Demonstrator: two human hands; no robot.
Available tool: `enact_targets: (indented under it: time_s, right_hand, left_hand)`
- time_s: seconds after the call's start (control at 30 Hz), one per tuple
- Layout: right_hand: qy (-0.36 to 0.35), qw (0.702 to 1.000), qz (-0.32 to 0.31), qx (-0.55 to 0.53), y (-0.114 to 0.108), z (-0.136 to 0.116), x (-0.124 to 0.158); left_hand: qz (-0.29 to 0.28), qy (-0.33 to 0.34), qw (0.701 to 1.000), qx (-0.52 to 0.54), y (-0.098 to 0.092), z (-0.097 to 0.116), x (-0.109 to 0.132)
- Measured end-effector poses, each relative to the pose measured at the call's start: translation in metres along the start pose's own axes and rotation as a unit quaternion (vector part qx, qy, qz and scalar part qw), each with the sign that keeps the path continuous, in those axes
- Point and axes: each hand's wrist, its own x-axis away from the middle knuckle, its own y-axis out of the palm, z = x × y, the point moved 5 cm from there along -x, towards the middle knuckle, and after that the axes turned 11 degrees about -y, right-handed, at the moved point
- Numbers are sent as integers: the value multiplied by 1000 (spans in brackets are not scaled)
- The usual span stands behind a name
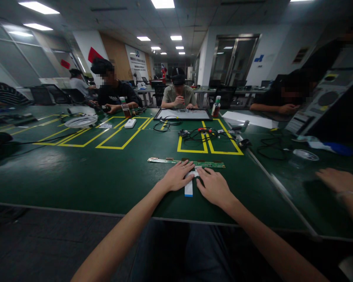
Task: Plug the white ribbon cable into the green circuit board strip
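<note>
A long, narrow green circuit board (pixel 211 164) lies crosswise on the green table. From its near side a white flat ribbon cable (pixel 188 188) with a blue end runs toward me. My left hand (pixel 176 176) rests palm down with its fingers stretched over the board's near edge, the thumb by the cable. On the other side, my right hand (pixel 214 186) is also palm down, fingertips at the cable near the board and thumb apart. The spot where cable meets board is partly covered by my fingers.
Beyond the board, cables with a red part (pixel 204 130) lie across yellow tape rectangles. A white fan (pixel 81 120), two bottles (pixel 215 107) and a panel (pixel 182 114) stand or lie farther off. At right are a metal strip (pixel 270 178), a plastic cup (pixel 305 156) and another person's hand (pixel 338 180).
</note>
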Motion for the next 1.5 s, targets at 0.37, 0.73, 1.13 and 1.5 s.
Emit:
enact_targets:
  time_s: [0.37, 0.73, 1.13, 1.5]
  right_hand:
    - [38, 999, -8, 26, 3, -11, -7]
    - [38, 999, -19, 15, -1, -2, -9]
    - [36, 999, -10, -24, -8, 20, -12]
    - [35, 998, -12, -45, -1, 30, -11]
  left_hand:
    - [3, 13, 1000, -11, 3, -3, -1]
    - [-9, 25, 1000, -14, 4, -5, 0]
    - [3, 50, 999, -2, 0, -3, 6]
    - [-15, 62, 998, -27, -2, 2, 7]
